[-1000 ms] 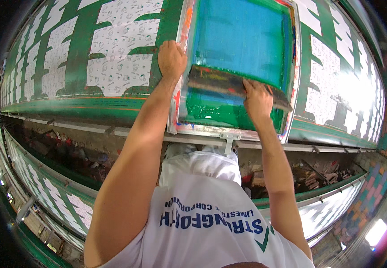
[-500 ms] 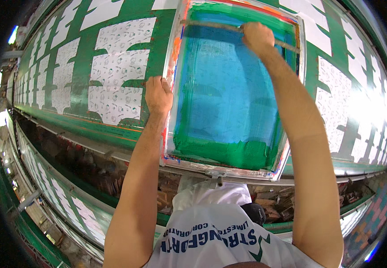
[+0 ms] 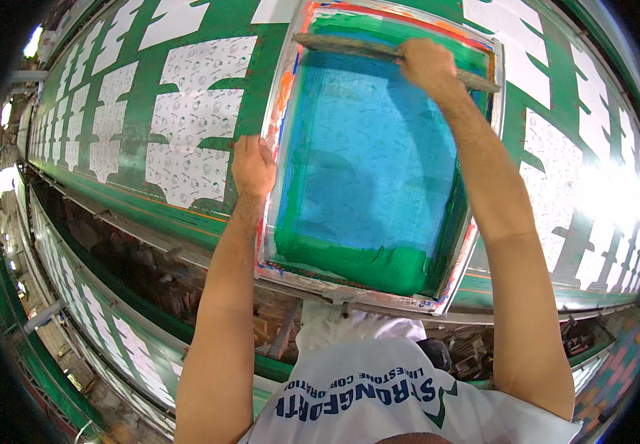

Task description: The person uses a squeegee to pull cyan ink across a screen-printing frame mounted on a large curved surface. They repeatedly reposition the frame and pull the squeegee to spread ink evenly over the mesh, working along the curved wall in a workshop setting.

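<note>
A screen-printing frame (image 3: pixel 283 96) with blue mesh (image 3: pixel 364 163) and paint-smeared edges lies on the green table. Green ink (image 3: pixel 349 263) lies thick along its near end and in a band at the far end. My left hand (image 3: pixel 253 166) grips the frame's left side, fingers curled. My right hand (image 3: pixel 427 66) is closed on a long, stained squeegee (image 3: pixel 342 46), which spans the mesh near the far end.
The long green printing table (image 3: pixel 124 44) carries white cut fabric pieces (image 3: pixel 194 118), some with small prints, on both sides of the frame. A metal rail runs along its near edge. Another similar table (image 3: pixel 135 348) stands behind me, with dark debris between the tables.
The squeegee has travelled from the near part of the screen to the far end with my right hand. My left hand sits farther down the frame in the view.
</note>
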`<state>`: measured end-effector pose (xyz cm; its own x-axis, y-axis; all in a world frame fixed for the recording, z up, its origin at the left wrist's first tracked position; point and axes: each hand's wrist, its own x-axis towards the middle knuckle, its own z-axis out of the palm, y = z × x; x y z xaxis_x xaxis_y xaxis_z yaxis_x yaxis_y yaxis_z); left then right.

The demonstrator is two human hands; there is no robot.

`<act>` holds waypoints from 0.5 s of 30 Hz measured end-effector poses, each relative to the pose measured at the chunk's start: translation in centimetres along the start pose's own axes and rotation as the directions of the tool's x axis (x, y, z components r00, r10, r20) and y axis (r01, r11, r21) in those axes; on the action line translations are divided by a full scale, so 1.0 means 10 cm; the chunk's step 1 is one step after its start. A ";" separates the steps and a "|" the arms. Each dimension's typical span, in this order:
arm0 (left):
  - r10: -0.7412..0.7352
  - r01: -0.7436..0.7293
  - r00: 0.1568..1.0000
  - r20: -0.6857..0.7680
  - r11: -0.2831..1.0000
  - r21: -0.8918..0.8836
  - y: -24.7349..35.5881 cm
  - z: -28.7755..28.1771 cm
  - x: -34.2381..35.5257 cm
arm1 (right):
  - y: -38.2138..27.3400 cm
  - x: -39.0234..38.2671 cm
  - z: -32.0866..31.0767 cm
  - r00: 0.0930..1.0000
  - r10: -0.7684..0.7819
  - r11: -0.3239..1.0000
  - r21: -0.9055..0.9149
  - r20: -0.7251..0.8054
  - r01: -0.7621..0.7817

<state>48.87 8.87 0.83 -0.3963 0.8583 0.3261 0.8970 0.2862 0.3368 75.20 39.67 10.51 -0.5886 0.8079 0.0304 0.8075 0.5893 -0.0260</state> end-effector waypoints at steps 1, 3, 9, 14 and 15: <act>0.005 -0.005 1.000 -0.015 1.000 -0.001 0.00 0.00 -0.01 | 0.07 0.08 -0.03 0.999 -0.019 1.000 -0.008 -0.025 0.019; -0.003 0.002 1.000 -0.024 1.000 -0.018 0.00 0.02 -0.02 | 0.25 0.24 -0.09 1.000 0.009 0.995 -0.100 0.023 -0.006; -0.012 0.012 1.000 0.004 1.000 0.011 -0.01 0.01 0.00 | 0.56 0.49 -0.06 0.998 0.054 0.995 -0.081 0.015 -0.053; 0.009 -0.009 1.000 -0.023 1.000 -0.011 -0.02 0.05 0.02 | 0.45 0.22 0.01 0.990 0.097 0.994 0.046 0.099 -0.102; 0.017 -0.017 1.000 -0.020 1.000 -0.005 -0.03 0.04 -0.01 | 0.35 0.04 0.03 0.981 0.128 0.989 0.049 0.145 -0.137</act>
<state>48.69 8.85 0.32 -0.3848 0.8543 0.3493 0.9027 0.2694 0.3354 77.81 42.08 10.18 -0.4794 0.8696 -0.1180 0.8775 0.4730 -0.0791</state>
